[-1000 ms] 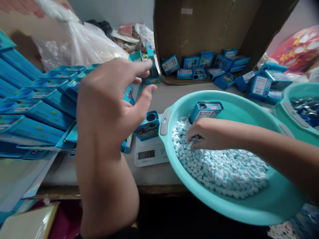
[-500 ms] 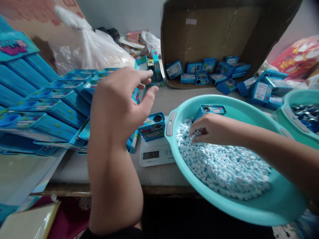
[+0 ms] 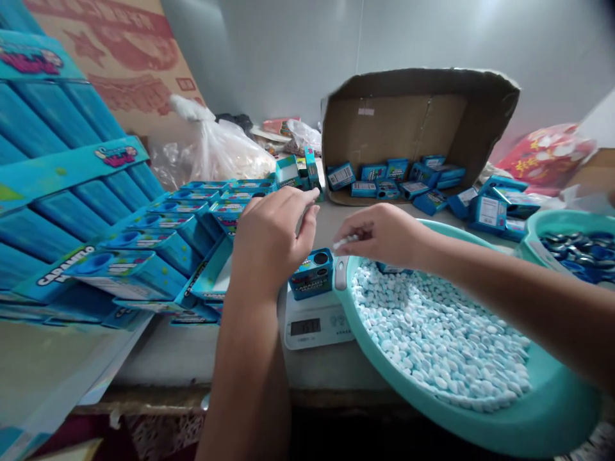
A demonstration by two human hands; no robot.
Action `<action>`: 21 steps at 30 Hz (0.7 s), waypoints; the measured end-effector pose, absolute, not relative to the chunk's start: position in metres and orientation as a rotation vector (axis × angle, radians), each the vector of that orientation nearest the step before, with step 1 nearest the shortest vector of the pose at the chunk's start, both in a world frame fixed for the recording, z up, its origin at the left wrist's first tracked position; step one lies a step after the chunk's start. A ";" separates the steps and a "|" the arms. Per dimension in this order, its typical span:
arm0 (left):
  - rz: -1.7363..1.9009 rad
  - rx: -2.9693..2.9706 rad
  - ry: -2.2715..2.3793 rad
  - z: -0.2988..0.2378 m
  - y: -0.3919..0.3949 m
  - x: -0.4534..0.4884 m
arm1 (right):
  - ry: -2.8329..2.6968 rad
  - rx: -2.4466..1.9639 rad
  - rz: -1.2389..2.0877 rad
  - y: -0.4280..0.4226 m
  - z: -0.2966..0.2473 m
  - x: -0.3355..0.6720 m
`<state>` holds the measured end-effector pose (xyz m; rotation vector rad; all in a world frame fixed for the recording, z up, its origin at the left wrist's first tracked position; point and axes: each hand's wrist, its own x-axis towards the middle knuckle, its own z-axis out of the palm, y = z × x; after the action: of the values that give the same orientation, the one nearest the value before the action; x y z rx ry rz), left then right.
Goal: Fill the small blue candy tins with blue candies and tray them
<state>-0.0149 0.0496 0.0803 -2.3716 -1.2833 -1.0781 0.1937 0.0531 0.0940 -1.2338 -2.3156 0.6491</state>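
Note:
My right hand (image 3: 384,237) is closed on a few small white candies (image 3: 346,242) that show at its fingertips, above the left rim of a turquoise basin (image 3: 567,397). Pale blue and white candies (image 3: 446,339) fill much of that basin. A blue candy box (image 3: 311,285) with a round dark hole in its top stands on a white kitchen scale (image 3: 331,330) with a lit display. My left hand (image 3: 273,237) hovers just left of and above this box, thumb and fingers apart, holding nothing visible. Behind my right hand, another box in the basin is mostly hidden.
Blue display trays of boxes (image 3: 144,250) are stacked at left. An open cardboard carton (image 3: 389,134) at the back holds several blue boxes, with more (image 3: 490,211) beside it. A second turquoise basin (image 3: 542,243) with dark shiny pieces stands at right. Plastic bags (image 3: 230,150) lie behind.
My right hand has lifted from the candies and moved left toward the scale with a few of them. My left hand stays near the box. The view has tilted upward.

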 end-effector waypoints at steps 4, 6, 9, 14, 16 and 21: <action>-1.142 -2.364 -1.299 0.076 0.057 -0.018 | -2.571 -1.071 0.316 0.065 0.105 0.174; -1.173 -2.376 -1.319 0.076 0.058 -0.019 | -2.631 -1.051 0.181 0.062 0.110 0.173; -1.177 -2.426 -1.405 0.079 0.053 -0.021 | -2.672 -1.122 0.112 0.050 0.112 0.186; -0.867 -2.711 -1.868 0.081 0.044 -0.019 | -2.874 -1.423 0.306 0.031 0.092 0.228; -0.547 -2.874 -2.052 0.078 0.044 -0.016 | -2.942 -1.527 0.444 0.028 0.079 0.239; -0.256 -2.987 -1.958 0.071 0.054 -0.009 | -2.775 -1.526 0.502 0.028 0.068 0.239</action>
<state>-0.0094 0.0540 0.0711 -2.9870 -1.9579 -0.2557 0.2389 0.0280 0.0676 -1.5263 -2.7751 0.5022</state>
